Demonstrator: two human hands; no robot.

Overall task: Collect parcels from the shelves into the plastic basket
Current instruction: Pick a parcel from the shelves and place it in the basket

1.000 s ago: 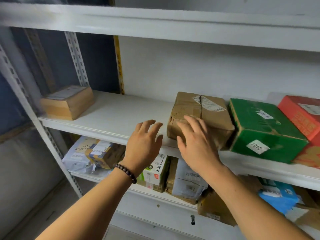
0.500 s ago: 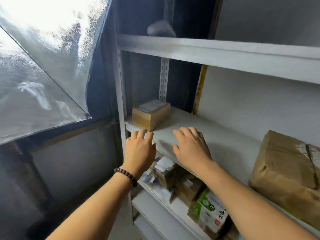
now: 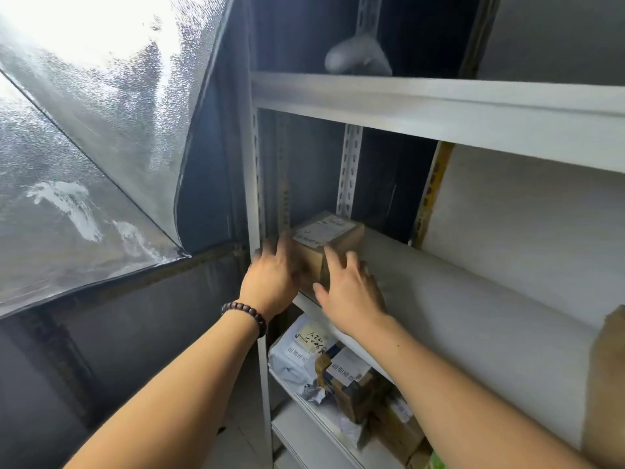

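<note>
The box (image 3: 329,238) sits at the far left end of the middle shelf (image 3: 473,299), tucked toward the back corner beside the upright, label facing up. Both hands are raised to it, one on each side: the left hand (image 3: 270,282) by the box's left face, the right hand (image 3: 351,292) at its near right corner. Each grip is spread, fingers straight and apart, clasping nothing. The left fingers are blurred, so I cannot tell whether they touch the cardboard. Flanking it this way makes sense to me: the box is deep in the corner, and two palms could squeeze it and draw it toward the shelf's front edge. A bracelet (image 3: 245,314) circles the left wrist. More parcels (image 3: 304,353) are heaped on the shelf below, and a brown parcel (image 3: 608,367) shows at the right end of the middle shelf. The basket is out of sight, so I judge this box is only at the pick-up stage.
</note>
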